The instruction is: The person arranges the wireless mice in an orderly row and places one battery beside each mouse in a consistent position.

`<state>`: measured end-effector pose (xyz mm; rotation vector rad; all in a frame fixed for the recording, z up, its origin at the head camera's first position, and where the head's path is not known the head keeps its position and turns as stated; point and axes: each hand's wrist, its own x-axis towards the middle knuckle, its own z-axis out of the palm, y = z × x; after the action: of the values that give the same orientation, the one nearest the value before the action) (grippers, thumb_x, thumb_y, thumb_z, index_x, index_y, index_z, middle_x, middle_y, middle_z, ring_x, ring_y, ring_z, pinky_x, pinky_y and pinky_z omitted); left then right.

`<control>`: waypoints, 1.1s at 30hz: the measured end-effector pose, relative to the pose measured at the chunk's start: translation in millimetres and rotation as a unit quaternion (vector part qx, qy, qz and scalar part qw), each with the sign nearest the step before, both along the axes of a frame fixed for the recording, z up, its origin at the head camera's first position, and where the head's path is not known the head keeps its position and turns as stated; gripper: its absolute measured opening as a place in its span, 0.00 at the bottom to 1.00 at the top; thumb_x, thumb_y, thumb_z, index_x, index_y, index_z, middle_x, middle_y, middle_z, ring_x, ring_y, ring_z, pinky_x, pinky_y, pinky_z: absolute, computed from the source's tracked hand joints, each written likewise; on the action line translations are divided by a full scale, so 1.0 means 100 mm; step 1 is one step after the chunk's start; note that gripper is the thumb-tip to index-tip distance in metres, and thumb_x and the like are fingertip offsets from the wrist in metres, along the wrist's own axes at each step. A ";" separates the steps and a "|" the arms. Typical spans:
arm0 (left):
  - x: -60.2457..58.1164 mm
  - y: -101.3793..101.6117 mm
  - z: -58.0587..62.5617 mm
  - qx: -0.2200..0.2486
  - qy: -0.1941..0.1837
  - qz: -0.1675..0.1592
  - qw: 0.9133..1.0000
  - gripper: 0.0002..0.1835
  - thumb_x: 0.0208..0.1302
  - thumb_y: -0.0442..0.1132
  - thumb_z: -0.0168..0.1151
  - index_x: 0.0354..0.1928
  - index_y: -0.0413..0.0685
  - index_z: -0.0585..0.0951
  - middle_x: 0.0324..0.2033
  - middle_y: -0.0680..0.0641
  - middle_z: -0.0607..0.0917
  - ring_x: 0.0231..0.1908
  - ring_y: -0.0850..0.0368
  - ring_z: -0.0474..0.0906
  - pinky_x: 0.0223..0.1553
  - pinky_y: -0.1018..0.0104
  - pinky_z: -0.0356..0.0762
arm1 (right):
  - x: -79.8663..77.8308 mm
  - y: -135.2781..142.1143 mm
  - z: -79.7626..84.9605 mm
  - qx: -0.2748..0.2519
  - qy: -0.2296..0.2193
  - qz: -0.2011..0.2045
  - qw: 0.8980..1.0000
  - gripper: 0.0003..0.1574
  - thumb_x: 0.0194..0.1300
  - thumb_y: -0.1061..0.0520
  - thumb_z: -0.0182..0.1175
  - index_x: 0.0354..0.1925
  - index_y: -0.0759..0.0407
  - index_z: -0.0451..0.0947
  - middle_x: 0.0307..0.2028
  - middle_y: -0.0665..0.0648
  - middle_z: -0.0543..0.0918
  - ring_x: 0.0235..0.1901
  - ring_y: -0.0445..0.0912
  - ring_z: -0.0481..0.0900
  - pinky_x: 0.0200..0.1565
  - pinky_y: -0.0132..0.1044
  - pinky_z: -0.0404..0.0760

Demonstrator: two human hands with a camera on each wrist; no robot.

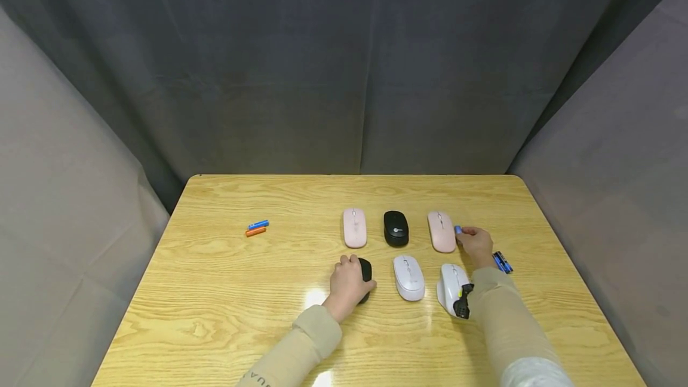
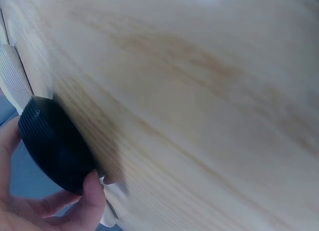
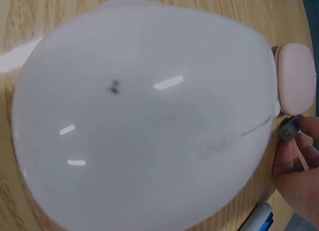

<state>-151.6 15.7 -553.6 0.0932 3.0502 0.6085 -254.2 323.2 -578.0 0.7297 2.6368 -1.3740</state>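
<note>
In the head view my left hand (image 1: pixel 346 282) grips a black computer mouse (image 1: pixel 366 269) at the table's front middle. The left wrist view shows the thumb and fingertips (image 2: pixel 92 191) at the edges of that mouse (image 2: pixel 60 141), which is tilted, its ribbed side showing. My right hand (image 1: pixel 477 245) pinches a small blue battery (image 1: pixel 458 229) beside the right-hand pink mouse (image 1: pixel 442 232). The battery's round end (image 3: pixel 287 133) faces the camera in the right wrist view. Below the right forearm, a white mouse (image 1: pixel 454 285) is partly covered by a black wrist strap.
Another pink mouse (image 1: pixel 355 228) and a black mouse (image 1: pixel 396 229) lie in the back row, a white mouse (image 1: pixel 409 278) in front. Batteries lie right of the right hand: a blue-and-black pair (image 1: pixel 503 262). Far left are a blue battery (image 1: pixel 258 224) and an orange one (image 1: pixel 255 232).
</note>
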 end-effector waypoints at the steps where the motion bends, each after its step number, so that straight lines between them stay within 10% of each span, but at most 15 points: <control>1: 0.00 0.00 0.00 -0.002 0.000 0.000 1.000 0.36 0.43 0.55 0.71 0.44 0.31 0.74 0.32 0.38 0.75 0.33 0.45 0.77 0.26 0.59 0.77 | 0.00 0.00 0.01 -0.004 0.000 -0.002 1.000 0.25 0.64 0.56 0.52 0.55 0.71 0.69 0.52 0.70 0.72 0.50 0.58 0.71 0.44 0.40 0.72; 10: 0.01 0.01 0.01 -0.003 0.003 -0.005 1.000 0.37 0.43 0.55 0.71 0.45 0.30 0.74 0.33 0.38 0.76 0.33 0.44 0.77 0.26 0.59 0.78 | 0.12 0.00 0.37 0.055 0.057 0.040 0.996 0.27 0.66 0.58 0.49 0.60 0.70 0.64 0.44 0.68 0.72 0.37 0.52 0.72 0.30 0.35 0.71; 19: 0.01 0.01 0.01 -0.005 -0.001 -0.003 1.000 0.37 0.43 0.56 0.71 0.45 0.30 0.74 0.33 0.38 0.75 0.33 0.44 0.77 0.26 0.59 0.78 | 0.38 0.12 0.55 0.139 0.182 0.097 0.969 0.24 0.62 0.66 0.51 0.56 0.75 0.65 0.45 0.75 0.69 0.44 0.66 0.68 0.44 0.56 0.69; 33: 0.00 0.01 -0.01 0.005 -0.003 0.007 1.000 0.36 0.42 0.55 0.71 0.45 0.31 0.74 0.33 0.39 0.74 0.33 0.45 0.76 0.27 0.59 0.77 | 0.86 0.27 0.42 0.166 0.132 0.073 0.974 0.25 0.61 0.67 0.52 0.56 0.75 0.64 0.48 0.76 0.67 0.46 0.67 0.67 0.43 0.57 0.70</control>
<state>-151.4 16.3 -555.1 0.0713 3.0445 0.6245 -168.4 350.5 -536.1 0.3859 3.1028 -1.0703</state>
